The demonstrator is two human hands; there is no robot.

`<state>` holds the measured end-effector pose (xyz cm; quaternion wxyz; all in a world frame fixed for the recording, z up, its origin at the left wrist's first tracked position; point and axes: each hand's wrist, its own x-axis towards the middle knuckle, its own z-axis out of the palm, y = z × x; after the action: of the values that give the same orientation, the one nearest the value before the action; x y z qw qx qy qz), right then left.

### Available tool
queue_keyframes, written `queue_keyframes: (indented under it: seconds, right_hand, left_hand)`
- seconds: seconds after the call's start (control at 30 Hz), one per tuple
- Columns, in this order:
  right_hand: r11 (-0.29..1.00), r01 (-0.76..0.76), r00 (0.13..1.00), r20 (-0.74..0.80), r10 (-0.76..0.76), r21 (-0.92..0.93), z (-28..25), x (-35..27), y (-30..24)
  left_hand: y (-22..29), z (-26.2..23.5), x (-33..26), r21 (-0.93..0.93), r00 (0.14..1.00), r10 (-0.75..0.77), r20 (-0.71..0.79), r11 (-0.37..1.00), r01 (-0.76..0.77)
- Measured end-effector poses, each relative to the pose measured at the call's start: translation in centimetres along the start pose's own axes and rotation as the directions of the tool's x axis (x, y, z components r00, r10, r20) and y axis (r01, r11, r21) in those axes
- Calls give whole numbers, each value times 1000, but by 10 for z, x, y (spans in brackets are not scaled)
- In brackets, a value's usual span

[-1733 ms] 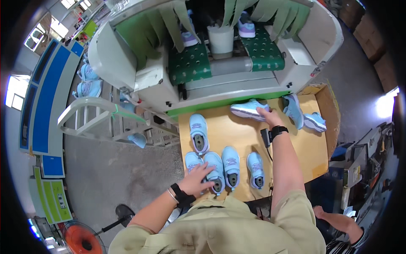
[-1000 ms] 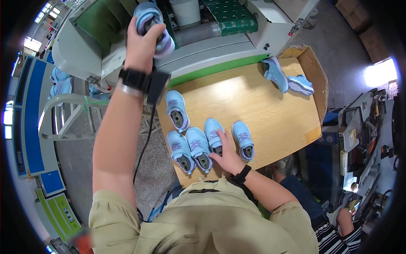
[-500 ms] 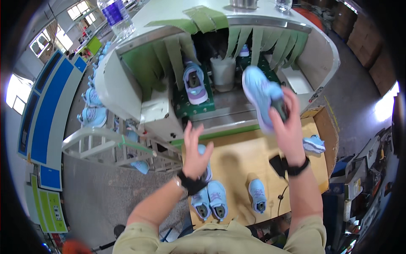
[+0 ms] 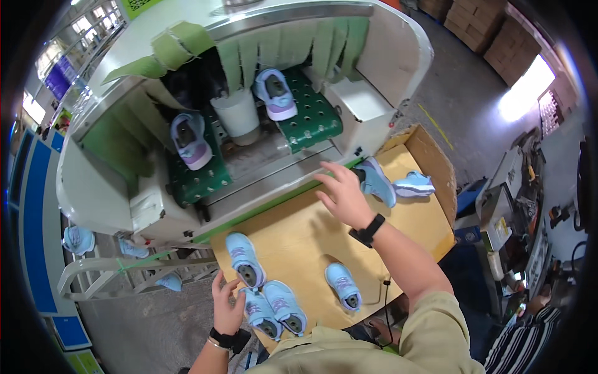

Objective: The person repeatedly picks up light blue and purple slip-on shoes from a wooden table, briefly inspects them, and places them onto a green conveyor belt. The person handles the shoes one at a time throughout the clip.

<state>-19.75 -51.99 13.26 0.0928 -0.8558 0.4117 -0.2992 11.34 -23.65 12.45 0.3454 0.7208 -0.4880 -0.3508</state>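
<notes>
Pale blue shoes everywhere, and two are up on the machine [image 4: 395,65]: one shoe [image 4: 191,142] on the green left belt [image 4: 187,192], another shoe [image 4: 275,95] on the right belt [image 4: 309,118], so that pair looks placed. Both hands are free now! The right hand [image 4: 347,198] has its grip released, fingers spread over the far side of the bench [image 4: 299,240]; the left hand [image 4: 228,308], equally unloaded, hangs at the near left, just beside the standing shoes. By my reckoning, six on the bench are left: a far-left shoe [image 4: 243,252], two side by side nearer, one alone in the middle, then a tilted shoe [image 4: 380,184] and one on its side [image 4: 414,185] at the right. Around them, a white bucket [image 4: 238,118] fills the gap between the belts, green strips [image 4: 249,56] curtain the opening, and a cardboard wall [image 4: 436,159] hems the right end. More shoes sit left at the metal rack [image 4: 93,267], and a black cable [image 4: 387,311] dangles near the right forearm.
</notes>
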Motion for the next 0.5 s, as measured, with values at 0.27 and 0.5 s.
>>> queue_keyframes:
  seconds: [0.27, 0.5]
  right_hand:
    - [769, -598, 801, -143, 581, -225, -1, -127, 130]
    - [812, -502, 862, 93, 499, 297, -55, -101, 18]
  left_hand:
    - [11, 16, -5, 162, 985, 114, 126, 978, -134]
    - [25, 4, -14, 141, 969, 167, 182, 971, -193]
